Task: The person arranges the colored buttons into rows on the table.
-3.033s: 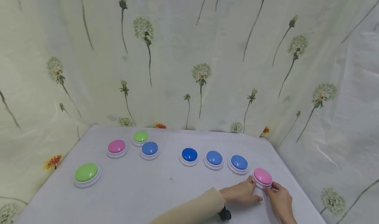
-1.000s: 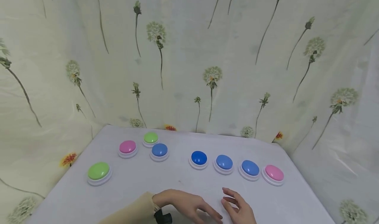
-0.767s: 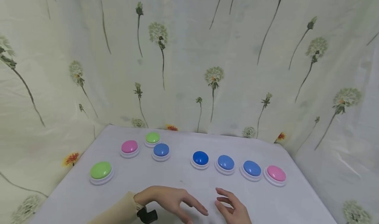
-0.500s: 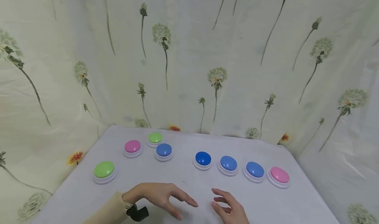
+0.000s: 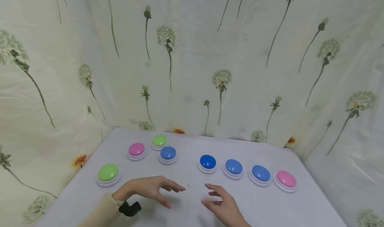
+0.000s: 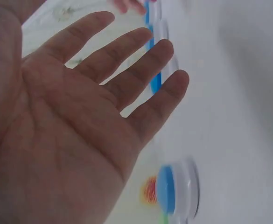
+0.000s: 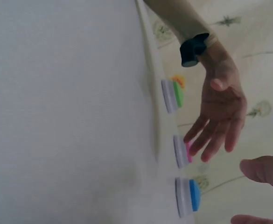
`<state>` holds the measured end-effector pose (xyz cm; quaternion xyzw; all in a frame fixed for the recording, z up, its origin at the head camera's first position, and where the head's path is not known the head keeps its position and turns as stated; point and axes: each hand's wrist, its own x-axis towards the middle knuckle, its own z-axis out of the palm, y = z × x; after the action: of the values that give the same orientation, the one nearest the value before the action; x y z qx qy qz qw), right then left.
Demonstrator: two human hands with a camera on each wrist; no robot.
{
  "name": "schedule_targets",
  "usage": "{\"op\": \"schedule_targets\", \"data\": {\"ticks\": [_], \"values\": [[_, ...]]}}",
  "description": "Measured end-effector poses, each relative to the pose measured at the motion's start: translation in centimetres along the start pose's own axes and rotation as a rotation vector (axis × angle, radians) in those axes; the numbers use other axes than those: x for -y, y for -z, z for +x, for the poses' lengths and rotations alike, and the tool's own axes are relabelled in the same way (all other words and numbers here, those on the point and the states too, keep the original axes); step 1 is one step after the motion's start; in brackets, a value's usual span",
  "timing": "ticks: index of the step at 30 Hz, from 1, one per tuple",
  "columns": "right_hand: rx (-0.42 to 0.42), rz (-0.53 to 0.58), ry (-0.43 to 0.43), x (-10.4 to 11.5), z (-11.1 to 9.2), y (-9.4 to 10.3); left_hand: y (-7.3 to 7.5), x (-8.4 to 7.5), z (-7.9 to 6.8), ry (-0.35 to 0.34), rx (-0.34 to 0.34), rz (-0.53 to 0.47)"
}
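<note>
White-clothed table [image 5: 270, 207], pale dandelion-print curtain [image 5: 240, 53] behind & both sides, soft even light.

— What's nearest my fingers?

— A dark blue button [image 5: 208, 161] on a white base, upright on the white table [image 5: 270, 207], leftmost of a row ending in pink [image 5: 286, 179].

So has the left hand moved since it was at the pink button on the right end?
Yes. The left hand has left that pink button and now hovers open nearer the big green button, holding nothing.
</note>
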<state>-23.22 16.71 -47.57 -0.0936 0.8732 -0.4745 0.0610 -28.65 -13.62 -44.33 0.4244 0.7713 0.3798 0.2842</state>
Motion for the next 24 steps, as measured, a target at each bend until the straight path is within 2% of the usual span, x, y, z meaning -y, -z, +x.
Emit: {"op": "schedule_targets", "data": {"ticks": [3, 7, 11, 13, 20, 24], "values": [[0.000, 0.014, 0.041, 0.3, 1.5, 0.1, 1.5, 0.7, -1.2, 0.033, -0.100, 0.020], [-0.023, 0.010, 0.117, 0.7, 3.8, 0.1, 3.4, 1.5, -2.6, 0.066, -0.287, 0.050], [-0.009, -0.018, 0.167, 1.3, 6.1, -0.3, 4.5, 2.5, -3.0, 0.105, -0.451, 0.055], [0.008, -0.039, 0.183, 1.6, 7.3, -0.6, 4.7, 3.0, -2.9, 0.149, -0.513, 0.062], [0.060, -0.054, 0.199, 2.0, 10.4, -2.4, 5.0, 4.3, -2.0, 0.321, -0.662, 0.068], [0.093, -0.043, 0.198, 2.4, 11.9, -3.2, 5.1, 4.7, -1.1, 0.427, -0.676, 0.096]]}}
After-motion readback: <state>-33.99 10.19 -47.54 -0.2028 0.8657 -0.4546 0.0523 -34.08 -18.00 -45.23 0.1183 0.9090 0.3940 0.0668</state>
